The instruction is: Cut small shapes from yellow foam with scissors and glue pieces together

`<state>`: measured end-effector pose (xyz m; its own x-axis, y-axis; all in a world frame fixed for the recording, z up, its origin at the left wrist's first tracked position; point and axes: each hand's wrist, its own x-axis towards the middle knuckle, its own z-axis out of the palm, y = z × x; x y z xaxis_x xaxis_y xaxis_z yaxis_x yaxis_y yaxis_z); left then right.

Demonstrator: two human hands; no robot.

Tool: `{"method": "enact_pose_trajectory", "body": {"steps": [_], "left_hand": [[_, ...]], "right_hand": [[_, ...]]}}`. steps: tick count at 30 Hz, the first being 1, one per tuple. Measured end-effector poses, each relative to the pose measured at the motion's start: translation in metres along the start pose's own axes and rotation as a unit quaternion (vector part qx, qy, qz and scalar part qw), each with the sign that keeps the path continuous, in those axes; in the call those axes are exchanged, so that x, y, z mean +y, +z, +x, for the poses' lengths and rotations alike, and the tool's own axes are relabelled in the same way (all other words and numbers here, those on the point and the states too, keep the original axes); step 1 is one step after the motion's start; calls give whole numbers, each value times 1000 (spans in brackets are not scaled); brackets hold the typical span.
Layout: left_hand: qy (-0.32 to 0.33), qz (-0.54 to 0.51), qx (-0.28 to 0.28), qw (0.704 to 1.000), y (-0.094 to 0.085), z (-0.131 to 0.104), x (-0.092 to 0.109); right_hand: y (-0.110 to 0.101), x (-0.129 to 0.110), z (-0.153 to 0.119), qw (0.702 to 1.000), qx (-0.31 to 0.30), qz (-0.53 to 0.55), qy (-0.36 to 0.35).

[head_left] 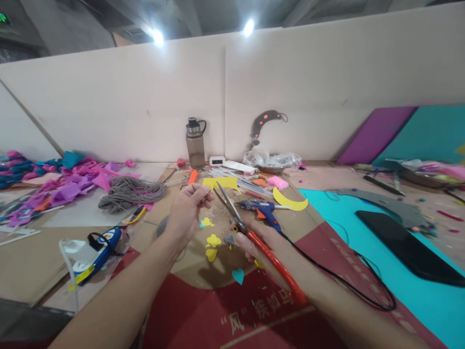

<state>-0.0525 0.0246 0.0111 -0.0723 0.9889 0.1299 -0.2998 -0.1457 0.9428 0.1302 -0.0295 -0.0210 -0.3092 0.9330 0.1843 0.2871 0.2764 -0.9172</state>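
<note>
The scissors are held in the right hand, at the middle of the scene, with the red handles slanted toward the near right and the blades slightly parted toward the far left. The right fingers are wrapped around the handles. The left hand is raised just left of the blade tips; its fingers are curled in, with the thumb pressed to the forefinger (whether a small piece is pinched there cannot be told).

Below the hands, yellow cutouts and a blue heart are scattered on the cardboard. A yellow sheet is seen lying beyond the blades. To the right of it, a glue gun is laid near a yellow crescent. On the far right, a phone is set on a cyan sheet. On the left, grey cord is heaped beside purple scraps. At the far side, a bottle is stood upright by the wall.
</note>
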Motion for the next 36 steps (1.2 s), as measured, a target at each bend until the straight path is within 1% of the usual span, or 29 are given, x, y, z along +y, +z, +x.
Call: {"method": "enact_pose_trajectory", "body": {"steps": [2,7,11,16,20,31,34,36], "left_hand": [[-5,2,-14,1000,1,-1,-1],[-23,3,-54,998,3,-6,-2],[-48,10,-77,996,9,-12,-1],[-72,37,-110,991,13,-17,2],[-83,49,-113,989,13,-16,3],[-96,39,-139,985,11,-17,6],[-98,34,-137,985,12,-17,4],[-97,27,-135,986,12,-18,3]], "right_hand": [[0,-3,-1,1000,0,14,-3],[2,-6,-5,997,-43,55,13],[2,-2,-5,994,-37,104,8],[-5,-8,-2,993,-56,99,3],[-9,-13,-2,994,-59,88,4],[-11,-11,-3,992,-73,103,7],[-8,-12,-3,993,-59,104,3],[-7,-13,-3,994,-33,100,-7]]}}
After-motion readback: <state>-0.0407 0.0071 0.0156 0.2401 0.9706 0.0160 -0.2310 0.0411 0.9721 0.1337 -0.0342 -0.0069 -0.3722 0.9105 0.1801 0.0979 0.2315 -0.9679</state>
